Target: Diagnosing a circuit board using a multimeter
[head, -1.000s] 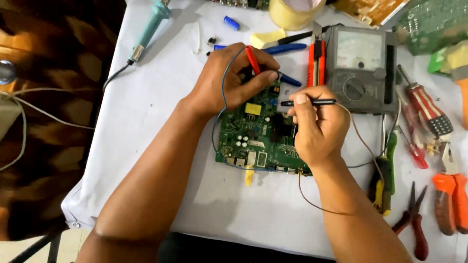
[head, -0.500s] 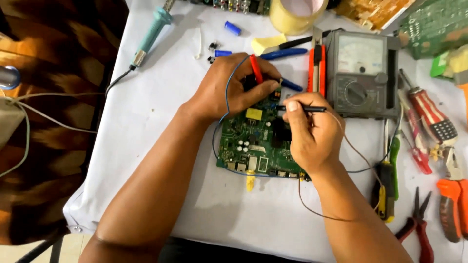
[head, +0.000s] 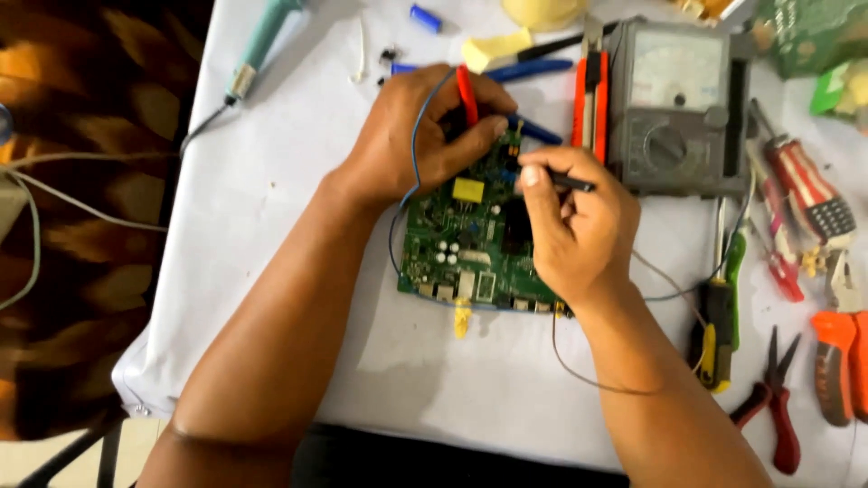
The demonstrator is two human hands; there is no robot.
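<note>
Head view: the board [head: 457, 244] is seen at frame centre on the white cloth [head: 298, 163]. A red probe [head: 467, 95] is pinched by the left hand [head: 420, 136] at the board's upper edge, and a black probe [head: 568, 183] (long axis running left-right) by the right hand [head: 579, 230], its tip hidden, aimed left over the board's upper right.

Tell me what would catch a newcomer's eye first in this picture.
Dead centre, a green circuit board lies on the white table, with both hands on it: the left hand holds a red probe and the right hand a black probe. Just beyond, at top right, sits a grey analog meter, and hand tools crowd the right edge, among them red pliers.
</note>
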